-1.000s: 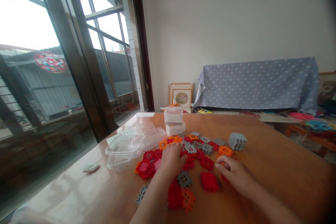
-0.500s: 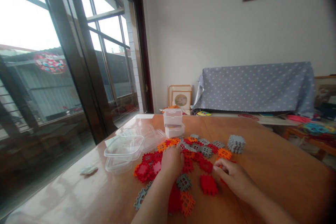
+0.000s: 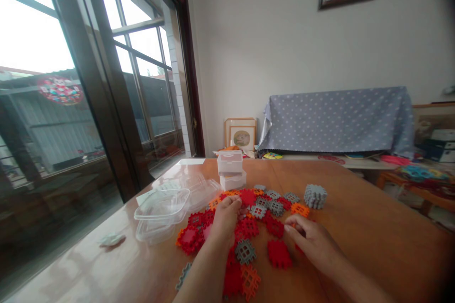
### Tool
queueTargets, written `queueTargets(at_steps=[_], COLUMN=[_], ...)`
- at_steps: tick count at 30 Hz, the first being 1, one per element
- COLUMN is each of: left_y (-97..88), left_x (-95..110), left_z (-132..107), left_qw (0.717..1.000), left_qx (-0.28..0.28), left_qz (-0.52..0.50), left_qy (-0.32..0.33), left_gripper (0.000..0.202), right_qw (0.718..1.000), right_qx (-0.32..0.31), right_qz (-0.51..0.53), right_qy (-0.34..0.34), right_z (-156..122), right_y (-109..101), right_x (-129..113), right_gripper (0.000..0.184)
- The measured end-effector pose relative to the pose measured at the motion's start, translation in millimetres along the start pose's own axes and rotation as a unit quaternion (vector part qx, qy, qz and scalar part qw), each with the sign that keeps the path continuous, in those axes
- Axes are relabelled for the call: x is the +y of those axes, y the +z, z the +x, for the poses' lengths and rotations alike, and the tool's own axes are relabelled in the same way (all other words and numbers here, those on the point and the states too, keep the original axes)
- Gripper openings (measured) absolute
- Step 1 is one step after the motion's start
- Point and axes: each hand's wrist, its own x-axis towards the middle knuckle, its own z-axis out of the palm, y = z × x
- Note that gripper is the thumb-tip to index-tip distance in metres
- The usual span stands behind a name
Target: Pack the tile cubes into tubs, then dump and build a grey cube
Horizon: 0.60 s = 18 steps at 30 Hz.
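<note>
My left hand (image 3: 224, 220) rests with its fingertips down in a loose pile of red, orange and grey lattice-shaped plastic building pieces (image 3: 258, 209) on a wooden table (image 3: 373, 232). My right hand (image 3: 307, 239) is curled at the pile's right side, next to a red piece (image 3: 275, 228). Whatever lies under its fingers is mostly hidden. Below it lie a solid-looking red piece (image 3: 279, 254), a grey piece (image 3: 245, 252) and an orange lattice piece (image 3: 250, 281). A short stack of grey pieces (image 3: 315, 196) stands beyond my right hand.
Clear plastic containers (image 3: 161, 213) lie left of the pile, and two small stacked plastic boxes (image 3: 230, 170) stand behind it. A white lump (image 3: 112, 240) sits near the glazed door (image 3: 106, 80). Further colourful pieces (image 3: 421, 173) lie on low furniture at right.
The view has swung, so everything sits further left and lower in the frame. My left hand has shifted slightly left over the pile, and my right hand stays curled at its side.
</note>
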Motion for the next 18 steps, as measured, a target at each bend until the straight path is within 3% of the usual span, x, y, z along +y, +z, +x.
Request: queueTargets(at_steps=[3, 9, 13, 16, 18], left_y=[11.1, 35.8, 40.9, 39.9, 39.3], left_x=[1, -2, -9, -14, -13], left_z=[-13, -37, -39, -36, -36], left_qw=[0.999, 0.989, 0.983, 0.980, 0.980], left_qx=[-0.032, -0.121, -0.158, -0.153, -0.146], left_qz=[0.000, 0.065, 0.082, 0.113, 0.123], left_qy=[-0.025, -0.049, -0.049, -0.058, -0.058], left_gripper=[0.027, 0.017, 0.013, 0.011, 0.010], right_qw=[0.999, 0.996, 0.997, 0.996, 0.996], right_qx=[0.025, 0.055, 0.043, 0.031, 0.025], right_qz=[0.028, 0.047, 0.025, 0.004, -0.004], right_qy=[-0.003, -0.041, -0.065, -0.082, -0.088], right_z=[-1, -7, -8, -7, -8], right_y=[0, -7, -11, -12, -13], right_x=[-8, -33, -36, -36, -37], right_gripper=[0.035, 0.073, 0.061, 0.048, 0.050])
